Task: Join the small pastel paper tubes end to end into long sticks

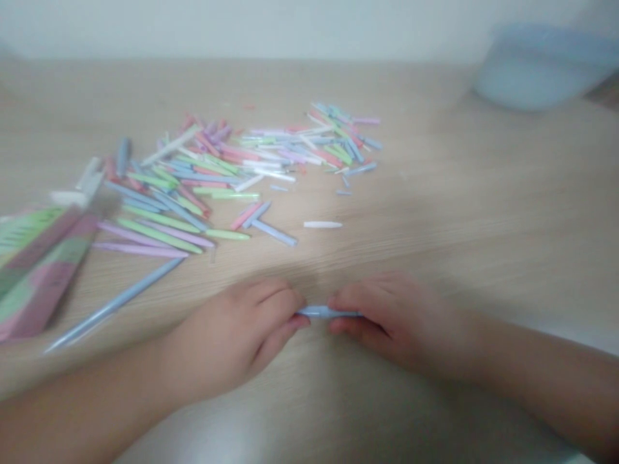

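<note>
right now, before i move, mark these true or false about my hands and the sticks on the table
1. The left hand and right hand hold a short blue stick between them. True.
2. The left hand holds the white stick. False: it lies on the table, apart from both hands.
3. The pile of pastel sticks lies beyond the hands. True.
4. The long blue stick lies to the right of the right hand. False: it lies to the left, near the left hand.

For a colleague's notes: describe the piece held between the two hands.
On the wooden table, nearer than the heap of pastel sticks, the left hand and right hand meet. Between their fingertips sits a pale blue stick, the only one held.
</note>
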Tool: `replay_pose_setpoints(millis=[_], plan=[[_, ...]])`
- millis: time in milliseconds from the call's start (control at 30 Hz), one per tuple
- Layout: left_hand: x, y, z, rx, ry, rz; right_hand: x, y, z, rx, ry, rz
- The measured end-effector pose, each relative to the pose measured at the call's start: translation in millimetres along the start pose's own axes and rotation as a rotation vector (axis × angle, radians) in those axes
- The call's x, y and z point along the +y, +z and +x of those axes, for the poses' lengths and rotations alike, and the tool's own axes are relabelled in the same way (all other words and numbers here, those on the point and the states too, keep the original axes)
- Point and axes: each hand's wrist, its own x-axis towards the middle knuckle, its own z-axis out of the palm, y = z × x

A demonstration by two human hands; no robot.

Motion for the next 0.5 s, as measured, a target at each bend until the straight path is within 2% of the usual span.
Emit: replay_pose_setpoints(millis=[167, 267, 367, 500], plan=[[2.5, 0.9, 0.1, 0.044, 0.041, 0.051, -5.1, 1.8, 1.5, 0.019, 0.063, -0.034], [3.5, 1.4, 0.9, 0.032, 0.018, 0.046, -5.0, 0.8, 3.3, 0.007, 0.084, -0.043], [2.7, 1.3, 1.2, 0.009, -0.030, 0.005, -2.4, -1.9, 3.4, 0.005, 0.023, -0.080], [0.0, 0.3, 1.1, -0.010, -0.062, -0.047, 0.9, -5.2, 1.2, 0.092, -0.149, -0.235]])
